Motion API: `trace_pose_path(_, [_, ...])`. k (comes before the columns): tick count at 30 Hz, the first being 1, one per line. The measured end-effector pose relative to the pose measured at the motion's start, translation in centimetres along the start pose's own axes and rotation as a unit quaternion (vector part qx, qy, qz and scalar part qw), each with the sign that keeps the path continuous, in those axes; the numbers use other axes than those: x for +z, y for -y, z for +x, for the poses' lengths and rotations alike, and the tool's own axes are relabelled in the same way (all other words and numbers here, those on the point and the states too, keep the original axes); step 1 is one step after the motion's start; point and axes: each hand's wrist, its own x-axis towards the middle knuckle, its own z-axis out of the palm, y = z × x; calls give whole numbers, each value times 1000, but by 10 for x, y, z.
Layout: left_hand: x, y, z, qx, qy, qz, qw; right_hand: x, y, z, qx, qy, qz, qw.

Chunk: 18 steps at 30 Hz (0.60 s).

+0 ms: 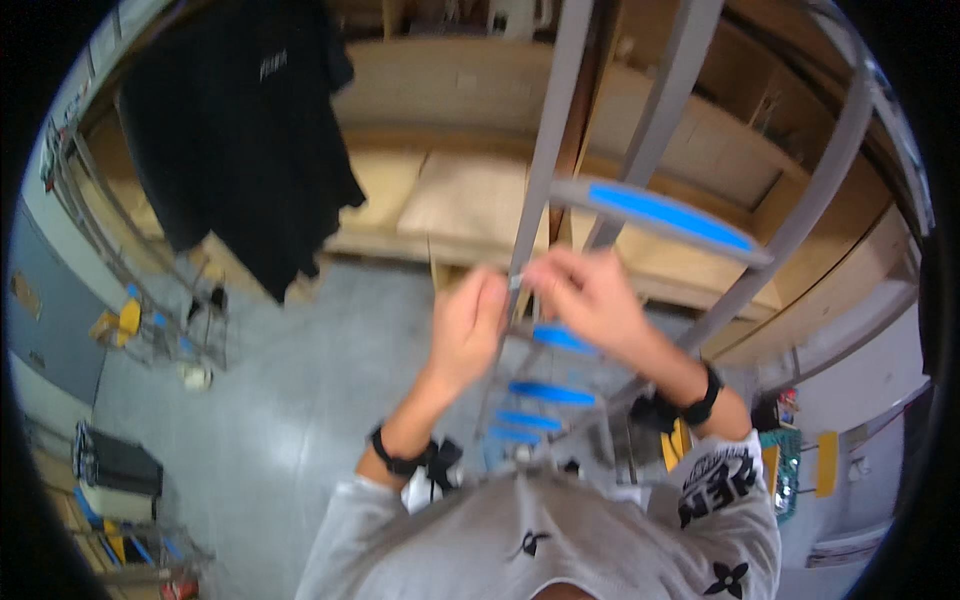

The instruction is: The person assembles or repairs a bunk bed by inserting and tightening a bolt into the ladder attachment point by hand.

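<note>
Close together in front of my chest, both hands are closed in a pinch. Between their fingertips is a small pale piece (pixel 516 283), too small and blurred to name. My left hand (pixel 466 325) pinches its left side with thumb and fingers. From the right, my right hand (pixel 588 298) grips the other end, its fingers curled. Right behind the hands rises the grey metal ladder (pixel 548 140) with blue step pads (pixel 670 214). I cannot tell whether the fingers touch its rail.
At the upper left hangs a black T-shirt (pixel 235 130). Beyond the ladder are wooden desks and shelves (pixel 465 195). A dark bin-like box (pixel 120 465) stands at the lower left, near a chair with a yellow part (pixel 128 318). Grey floor (pixel 290 400) lies below.
</note>
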Motion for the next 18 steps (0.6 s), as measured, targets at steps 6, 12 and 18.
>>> trace_pose_path(6, [1, 10, -2, -98, 49, -257, 960, -25, -2, -12, -286, -84, -144, 944])
trace_pose_path(12, [-1, 32, 11, 3, -69, -157, 985, -111, 79, 2, -354, -177, -262, 880])
trace_pose_path(18, [-4, 82, 49, -101, -38, -251, 962, -201, 137, 79, -315, -222, -417, 823])
